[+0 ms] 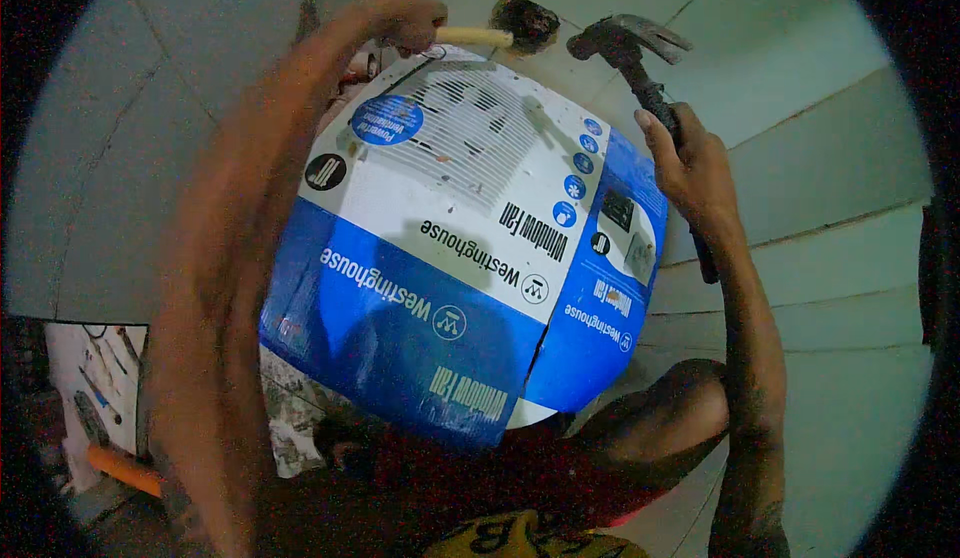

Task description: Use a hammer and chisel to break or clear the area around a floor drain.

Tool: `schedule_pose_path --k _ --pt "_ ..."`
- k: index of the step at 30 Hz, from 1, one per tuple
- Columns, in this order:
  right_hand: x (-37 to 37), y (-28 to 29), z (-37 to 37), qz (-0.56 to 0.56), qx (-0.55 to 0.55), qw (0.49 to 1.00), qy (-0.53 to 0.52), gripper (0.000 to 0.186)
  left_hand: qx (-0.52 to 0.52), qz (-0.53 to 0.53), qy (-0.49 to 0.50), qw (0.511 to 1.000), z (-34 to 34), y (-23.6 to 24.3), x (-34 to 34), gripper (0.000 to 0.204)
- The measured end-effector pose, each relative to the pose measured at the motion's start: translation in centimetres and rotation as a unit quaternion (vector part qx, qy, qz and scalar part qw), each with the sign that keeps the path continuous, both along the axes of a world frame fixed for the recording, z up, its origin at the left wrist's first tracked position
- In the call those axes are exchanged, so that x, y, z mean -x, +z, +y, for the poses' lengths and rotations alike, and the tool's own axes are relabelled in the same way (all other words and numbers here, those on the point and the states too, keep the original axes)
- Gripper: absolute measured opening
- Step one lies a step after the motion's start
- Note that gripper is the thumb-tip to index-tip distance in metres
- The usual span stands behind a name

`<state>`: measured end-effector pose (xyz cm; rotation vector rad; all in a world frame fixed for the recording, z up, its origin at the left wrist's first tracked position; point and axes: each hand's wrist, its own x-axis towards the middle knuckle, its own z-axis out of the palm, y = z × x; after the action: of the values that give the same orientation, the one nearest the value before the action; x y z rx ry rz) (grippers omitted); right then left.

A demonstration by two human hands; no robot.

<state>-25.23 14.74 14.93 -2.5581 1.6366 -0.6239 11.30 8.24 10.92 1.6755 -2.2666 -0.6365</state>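
My right hand (698,168) is wrapped round the dark handle of a claw hammer (625,40), its head raised near the wall. At the far side, my left hand (412,24) is closed on a pale yellow rod (475,36). The rod's far end reaches a dark, rough-edged hole (526,26) in the tiles; whether it goes inside I cannot tell. Below both hands sits a large blue-and-white cardboard box (450,228), its white face printed with a grille and littered with crumbs and specks of debris.
Pale tiled wall (820,138) surrounds the work on the right and far side. At the lower left, a white board (105,378) has several small tools on it, close to an orange handle (122,470). My bent leg (660,408) is beside the box's near right corner.
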Motion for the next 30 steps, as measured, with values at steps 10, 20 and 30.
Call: schedule_pose_path --k 10,20,30 --pt "0.9 -0.8 1.3 0.011 0.0 1.0 0.012 0.041 0.22 0.027 0.067 0.973 -6.2 -11.6 1.2 0.048" --pt "1.6 -3.0 2.2 0.173 0.026 0.973 0.15 0.035 0.193 0.149 -0.013 0.97 -2.8 -10.2 0.8 0.04" --pt "1.6 -5.9 2.8 0.249 0.005 0.949 0.195 0.033 0.239 -0.008 -0.069 0.969 3.6 -10.6 6.4 0.031"
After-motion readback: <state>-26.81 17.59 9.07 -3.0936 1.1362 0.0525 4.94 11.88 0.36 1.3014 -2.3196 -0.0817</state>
